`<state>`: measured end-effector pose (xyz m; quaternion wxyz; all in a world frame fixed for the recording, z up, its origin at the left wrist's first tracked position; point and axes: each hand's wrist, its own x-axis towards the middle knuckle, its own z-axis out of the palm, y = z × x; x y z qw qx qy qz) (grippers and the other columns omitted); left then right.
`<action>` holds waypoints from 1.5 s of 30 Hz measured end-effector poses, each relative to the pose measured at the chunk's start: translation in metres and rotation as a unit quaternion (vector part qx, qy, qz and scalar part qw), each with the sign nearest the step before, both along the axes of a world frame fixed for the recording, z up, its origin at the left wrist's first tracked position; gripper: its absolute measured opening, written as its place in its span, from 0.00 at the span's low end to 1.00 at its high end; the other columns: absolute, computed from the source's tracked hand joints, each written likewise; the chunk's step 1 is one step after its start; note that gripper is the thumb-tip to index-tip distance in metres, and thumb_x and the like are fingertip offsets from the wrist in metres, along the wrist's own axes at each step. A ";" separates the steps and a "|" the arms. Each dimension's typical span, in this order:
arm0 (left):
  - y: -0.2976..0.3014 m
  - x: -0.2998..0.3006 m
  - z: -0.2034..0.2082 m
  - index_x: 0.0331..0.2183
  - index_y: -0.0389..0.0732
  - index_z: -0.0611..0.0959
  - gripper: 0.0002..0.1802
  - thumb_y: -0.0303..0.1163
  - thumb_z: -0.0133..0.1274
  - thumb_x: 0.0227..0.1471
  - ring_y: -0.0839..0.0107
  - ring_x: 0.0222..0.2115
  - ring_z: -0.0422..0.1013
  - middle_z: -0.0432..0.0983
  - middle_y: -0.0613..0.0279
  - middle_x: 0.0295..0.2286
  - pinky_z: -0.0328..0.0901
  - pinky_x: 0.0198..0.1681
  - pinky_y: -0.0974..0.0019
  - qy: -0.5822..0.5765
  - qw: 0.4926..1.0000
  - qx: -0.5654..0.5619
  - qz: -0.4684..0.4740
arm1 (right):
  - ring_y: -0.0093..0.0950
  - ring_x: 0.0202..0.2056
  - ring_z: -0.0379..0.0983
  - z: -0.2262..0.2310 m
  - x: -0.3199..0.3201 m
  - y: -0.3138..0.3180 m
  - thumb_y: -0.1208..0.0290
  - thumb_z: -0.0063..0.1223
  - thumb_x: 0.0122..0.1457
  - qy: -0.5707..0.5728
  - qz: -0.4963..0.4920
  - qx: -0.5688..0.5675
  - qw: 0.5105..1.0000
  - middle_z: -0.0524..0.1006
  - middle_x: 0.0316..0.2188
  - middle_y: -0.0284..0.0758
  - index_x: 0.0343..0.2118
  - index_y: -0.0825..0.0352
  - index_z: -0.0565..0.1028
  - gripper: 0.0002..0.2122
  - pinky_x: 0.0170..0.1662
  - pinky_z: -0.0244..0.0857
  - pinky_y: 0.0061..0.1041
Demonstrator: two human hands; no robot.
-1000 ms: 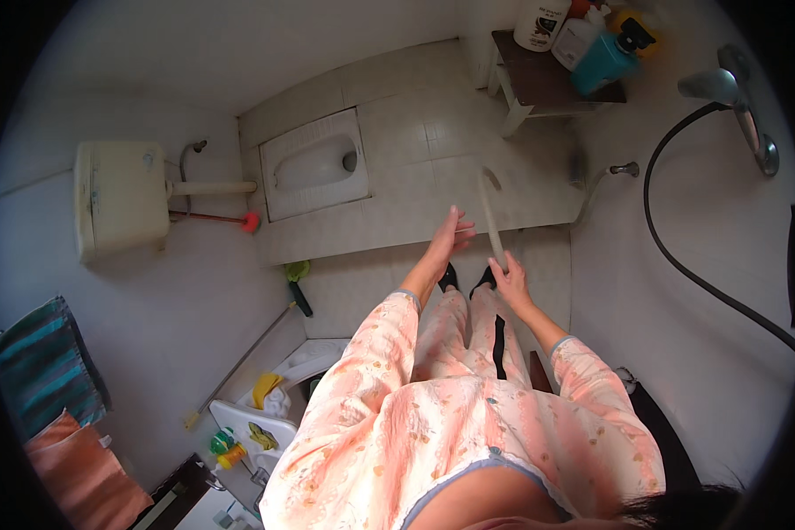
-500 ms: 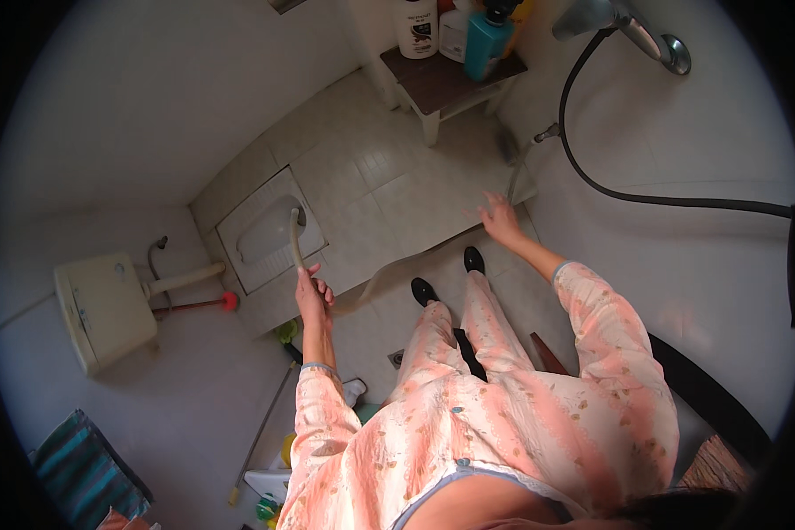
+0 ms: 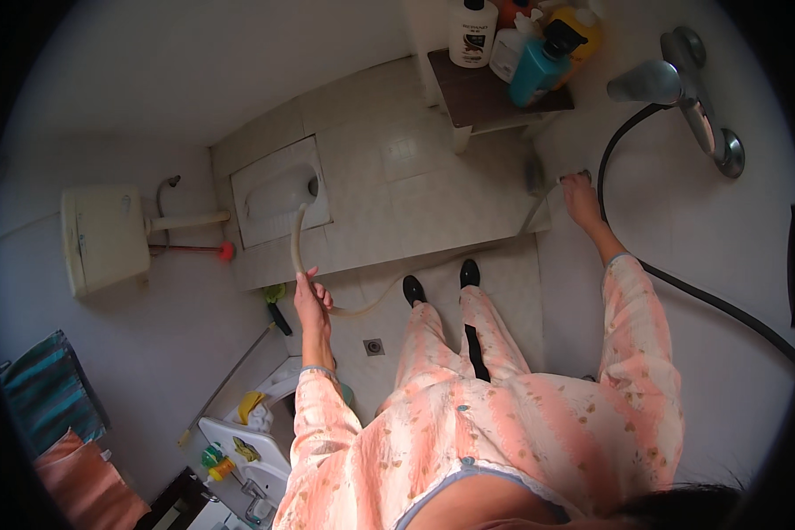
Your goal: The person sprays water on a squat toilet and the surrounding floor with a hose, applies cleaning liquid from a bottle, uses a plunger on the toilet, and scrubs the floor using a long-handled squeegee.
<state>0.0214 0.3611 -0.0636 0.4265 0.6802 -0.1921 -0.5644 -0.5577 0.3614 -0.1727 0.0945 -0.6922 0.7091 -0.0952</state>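
Observation:
My left hand (image 3: 314,299) is closed round a pale flexible hose (image 3: 297,243). The hose's free end points up at the squat toilet (image 3: 278,190) set in the raised tiled step. From that hand the hose sags down, then runs along the front of the step toward the right wall. There my right hand (image 3: 581,201) reaches out, its fingers closed on a small wall tap (image 3: 586,175) where the hose's other end appears to join. The fingers mostly cover the tap. Whether water flows cannot be made out.
A small stool (image 3: 468,97) holds several bottles. The shower mixer (image 3: 702,115) and its black hose (image 3: 680,287) are on the right wall. A cistern (image 3: 106,238) hangs left, beside a red-ended plunger (image 3: 225,252). Lower left is a washbasin (image 3: 269,449); a drain (image 3: 374,347) lies in the floor.
My right hand has moved right from above the step's edge and closed on the wall tap. My left hand keeps hold of the hose. The view has shifted, showing more of the washbasin.

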 end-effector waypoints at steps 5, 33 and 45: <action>-0.001 -0.022 0.012 0.43 0.39 0.70 0.27 0.54 0.39 0.56 0.81 0.13 0.53 0.53 0.72 0.15 0.49 0.16 0.76 -0.001 1.000 0.007 -0.030 | 0.41 0.45 0.64 -0.002 0.006 0.004 0.75 0.48 0.50 -0.051 -0.083 0.008 0.995 0.69 0.42 0.42 0.43 0.68 0.69 0.15 0.47 0.62 0.35; -0.205 -0.206 0.098 0.35 0.37 0.67 0.24 0.50 0.33 0.59 0.73 0.21 0.56 0.57 0.65 0.20 0.58 0.23 0.71 0.346 0.937 -0.050 0.017 | 0.32 0.37 0.71 -0.062 -0.006 0.025 0.73 0.39 0.56 -0.682 -0.524 0.014 0.510 0.72 0.30 0.38 0.35 0.69 0.68 0.08 0.42 0.70 0.32; -0.389 -0.101 0.227 0.29 0.39 0.65 0.20 0.46 0.30 0.60 0.74 0.17 0.55 0.57 0.66 0.19 0.56 0.18 0.74 0.270 0.939 -0.214 0.012 | 0.26 0.34 0.72 -0.011 0.055 0.073 0.68 0.35 0.61 -0.653 -0.461 0.125 0.588 0.73 0.34 0.36 0.43 0.67 0.68 0.12 0.35 0.68 0.24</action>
